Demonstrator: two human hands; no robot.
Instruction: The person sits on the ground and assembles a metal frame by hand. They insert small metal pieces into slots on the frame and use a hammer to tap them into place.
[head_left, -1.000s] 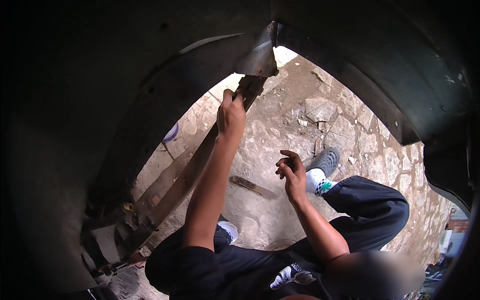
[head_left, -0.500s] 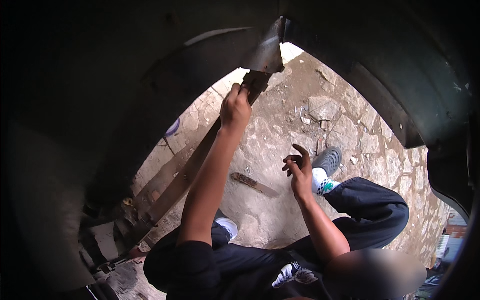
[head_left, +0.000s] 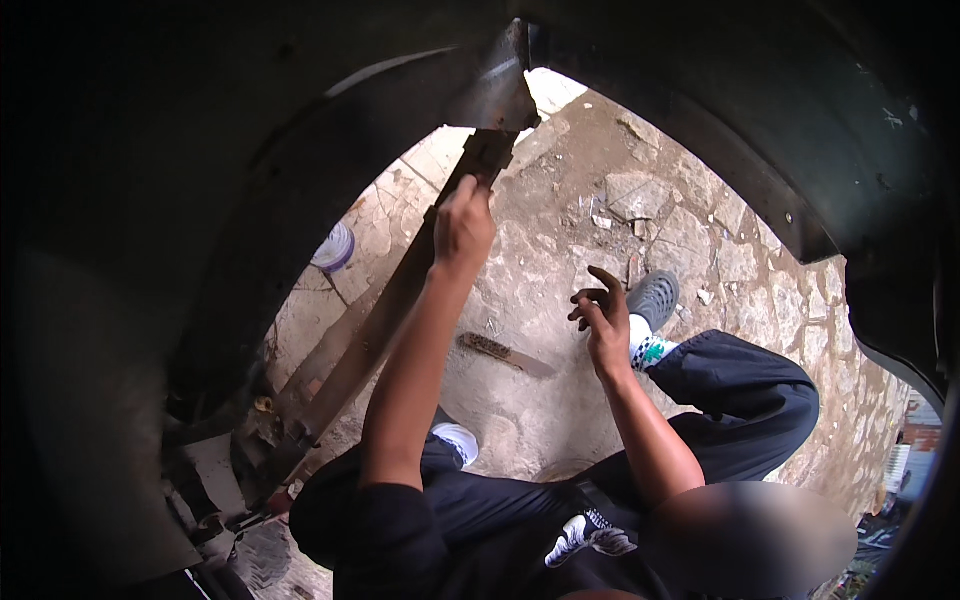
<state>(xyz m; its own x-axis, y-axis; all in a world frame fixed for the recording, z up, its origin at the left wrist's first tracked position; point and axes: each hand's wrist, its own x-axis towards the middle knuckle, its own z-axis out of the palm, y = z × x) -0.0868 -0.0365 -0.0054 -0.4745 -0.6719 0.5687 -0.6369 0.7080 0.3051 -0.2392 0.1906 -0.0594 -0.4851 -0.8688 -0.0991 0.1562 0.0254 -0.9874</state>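
Observation:
My left hand (head_left: 463, 232) is raised at the upper end of a long, dirty brown metal beam (head_left: 385, 318). Its fingers are curled and pressed together against or just in front of the beam; what they hold, if anything, is hidden. Above it, a bent metal flap (head_left: 497, 92) hangs from the rim of a dark vehicle wheel arch (head_left: 690, 120). My right hand (head_left: 604, 325) hovers over the ground, with fingers apart and nothing in it. On the ground between my arms lies a flat, narrow tool (head_left: 505, 354), dark and speckled at one end, smooth grey at the other.
Dark arch panels curve around the top and both sides. Uneven stone paving (head_left: 640, 196) with loose chips spreads below. A round purple-and-white container (head_left: 335, 247) stands beyond the beam. At lower left are dark mechanical parts (head_left: 215, 475). My grey clog (head_left: 655, 298) rests near my right hand.
The view has shifted slightly, showing more of the purple-and-white container. My left hand has moved a little down the beam, away from the flap. My right hand keeps nearly the same pose.

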